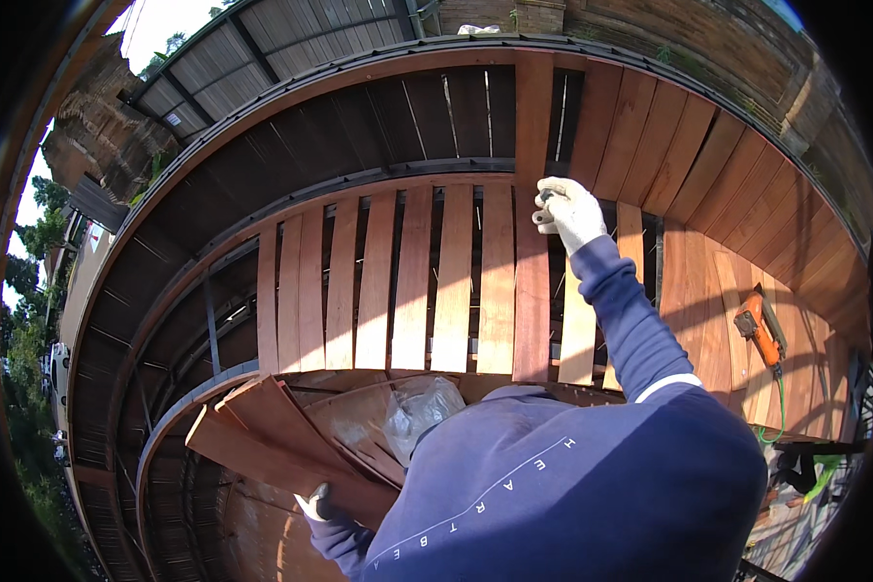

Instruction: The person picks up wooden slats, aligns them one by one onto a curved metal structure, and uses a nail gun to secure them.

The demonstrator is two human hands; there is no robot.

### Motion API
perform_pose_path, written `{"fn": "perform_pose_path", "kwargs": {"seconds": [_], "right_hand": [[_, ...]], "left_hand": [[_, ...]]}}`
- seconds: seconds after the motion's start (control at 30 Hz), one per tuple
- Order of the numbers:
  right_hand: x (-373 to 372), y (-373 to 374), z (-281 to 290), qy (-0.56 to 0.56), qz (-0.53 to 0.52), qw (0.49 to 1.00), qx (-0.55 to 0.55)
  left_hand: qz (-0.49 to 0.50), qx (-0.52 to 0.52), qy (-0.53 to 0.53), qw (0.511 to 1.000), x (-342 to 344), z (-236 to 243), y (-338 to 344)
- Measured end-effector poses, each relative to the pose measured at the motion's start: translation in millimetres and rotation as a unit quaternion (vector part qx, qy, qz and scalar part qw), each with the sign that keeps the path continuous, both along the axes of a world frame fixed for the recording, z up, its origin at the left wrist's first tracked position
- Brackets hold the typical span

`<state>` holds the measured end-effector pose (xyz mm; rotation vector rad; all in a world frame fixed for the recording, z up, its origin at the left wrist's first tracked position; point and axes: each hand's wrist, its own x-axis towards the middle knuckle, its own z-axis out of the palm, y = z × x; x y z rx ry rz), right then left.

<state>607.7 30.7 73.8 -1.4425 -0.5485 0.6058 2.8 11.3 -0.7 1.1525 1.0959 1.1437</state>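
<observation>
My right hand (565, 209), in a white glove, is closed around a small dark object I cannot make out, above a vertical reddish board (530, 291) at the curved step. Below, at the left, my left hand (314, 502), also gloved, grips the lower edge of a loose wooden board (272, 461); its fingers are partly hidden. More loose boards (310, 436) lie under and behind that one. Spaced planks (412, 276) run in a row across the middle over a dark metal frame.
An orange power tool (760, 330) with a green cord rests on fitted planks at the right. A crumpled plastic sheet (422, 407) lies beside the loose boards. A curved dark tier (378, 121) with open slats rises toward a railing and weathered wall (650, 39); trees stand far left.
</observation>
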Motion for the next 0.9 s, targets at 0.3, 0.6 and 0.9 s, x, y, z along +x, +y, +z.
{"fn": "perform_pose_path", "kwargs": {"seconds": [0.3,0.6,0.9], "right_hand": [[-138.1,-162.2,-91.5,-0.103,0.33,0.907,-0.239],[-161.8,-192.2,-129.1,0.058,0.266,0.914,-0.3],[-198.0,-173.7,-169.8,0.489,-0.017,0.868,0.087]], "left_hand": [[-0.152,-0.026,-0.05,0.987,8.1,-22.4,76.5],[-0.188,-0.024,-0.008,0.982,35.2,-27.9,116.7],[-0.207,-0.027,-0.03,0.978,48.4,-9.3,138.9]]}}
